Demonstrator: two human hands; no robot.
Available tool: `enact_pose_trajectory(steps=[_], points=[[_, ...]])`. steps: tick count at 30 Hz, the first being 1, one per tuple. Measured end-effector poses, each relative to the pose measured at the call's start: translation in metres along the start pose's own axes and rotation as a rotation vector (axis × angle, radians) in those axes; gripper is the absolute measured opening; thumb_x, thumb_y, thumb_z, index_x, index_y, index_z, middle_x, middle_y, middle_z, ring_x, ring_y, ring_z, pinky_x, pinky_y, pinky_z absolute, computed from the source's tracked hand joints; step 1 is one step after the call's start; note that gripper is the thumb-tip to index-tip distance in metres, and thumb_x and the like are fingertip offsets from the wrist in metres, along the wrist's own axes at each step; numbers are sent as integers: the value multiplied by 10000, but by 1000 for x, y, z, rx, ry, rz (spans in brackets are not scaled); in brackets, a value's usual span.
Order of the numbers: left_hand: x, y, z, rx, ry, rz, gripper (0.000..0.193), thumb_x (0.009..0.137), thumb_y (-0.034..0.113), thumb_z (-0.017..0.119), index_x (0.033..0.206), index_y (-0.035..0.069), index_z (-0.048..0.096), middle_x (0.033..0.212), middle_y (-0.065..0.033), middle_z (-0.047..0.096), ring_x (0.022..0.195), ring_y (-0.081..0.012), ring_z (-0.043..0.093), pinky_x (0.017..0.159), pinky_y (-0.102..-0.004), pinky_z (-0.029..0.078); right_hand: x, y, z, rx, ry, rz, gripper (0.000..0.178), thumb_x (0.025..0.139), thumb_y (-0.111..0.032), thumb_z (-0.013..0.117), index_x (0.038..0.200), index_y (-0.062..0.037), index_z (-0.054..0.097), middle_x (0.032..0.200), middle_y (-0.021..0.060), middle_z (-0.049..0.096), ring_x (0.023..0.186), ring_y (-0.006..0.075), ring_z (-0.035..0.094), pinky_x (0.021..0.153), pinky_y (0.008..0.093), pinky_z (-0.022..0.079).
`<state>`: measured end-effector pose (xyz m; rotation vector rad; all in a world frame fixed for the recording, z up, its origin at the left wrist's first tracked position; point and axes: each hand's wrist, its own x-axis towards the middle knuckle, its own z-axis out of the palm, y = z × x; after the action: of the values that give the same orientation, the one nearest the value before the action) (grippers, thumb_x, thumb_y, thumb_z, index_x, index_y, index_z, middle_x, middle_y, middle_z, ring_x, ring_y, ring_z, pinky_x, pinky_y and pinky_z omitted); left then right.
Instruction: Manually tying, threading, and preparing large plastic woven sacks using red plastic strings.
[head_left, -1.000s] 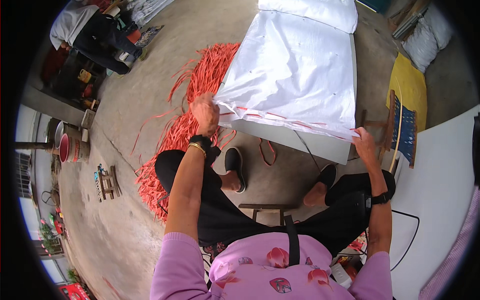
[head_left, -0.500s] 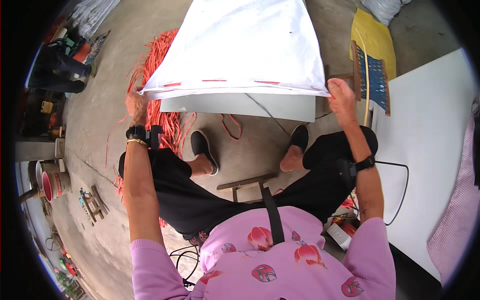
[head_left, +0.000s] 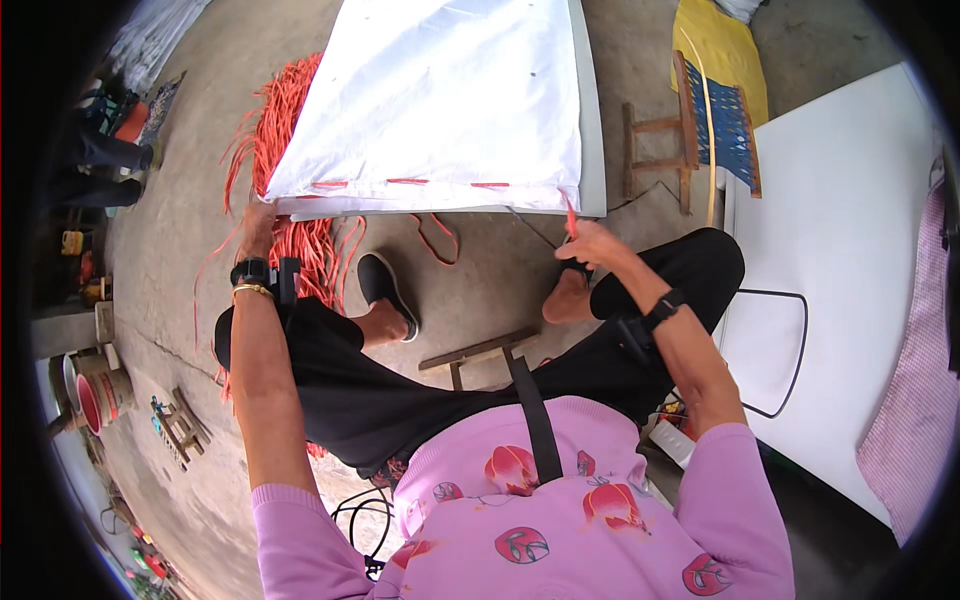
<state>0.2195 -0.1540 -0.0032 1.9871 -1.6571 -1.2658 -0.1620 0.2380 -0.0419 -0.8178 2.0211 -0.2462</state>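
One head-worn fisheye view — it looks steeply down from above the person's lap. Edges curve toward the rim.

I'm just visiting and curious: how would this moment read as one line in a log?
left hand: at white sheet corner, by orange strips | right hand: pinching orange strip at other corner | person seated

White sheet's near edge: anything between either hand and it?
Nothing visible. The left hand is at the near left corner of the white sheet, and the right hand pinches an orange strip at the right corner.
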Motion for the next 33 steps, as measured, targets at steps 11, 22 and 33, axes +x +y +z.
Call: enact_pose_trajectory(steps=[11,22,33], points=[[-124,73,63,583,155,1142,575,673,144,732,1182,44,484,1141,-153,535,1056,-344,493,926,-388,392,7,-1,-2,67,30,-89,129,697,-155,640,726,-33,607,592,28,587,491,118,528,457,274,411],[-194,78,267,459,-34,1478,53,762,114,529,767,62,523,784,-94,546,769,-249,549,645,-360,453,-14,12,-35,-85,200,-226,121,638,-98,604,708,-1,588,545,87,546,510,198,551,511,330,429],[-202,87,262,425,-245,1570,119,744,63,586,856,56,545,861,-68,567,821,-257,546,696,-359,462,2,0,-112,-192,379,-346,215,659,-103,522,817,-11,635,732,175,631,731,337,614,655,387,483]])
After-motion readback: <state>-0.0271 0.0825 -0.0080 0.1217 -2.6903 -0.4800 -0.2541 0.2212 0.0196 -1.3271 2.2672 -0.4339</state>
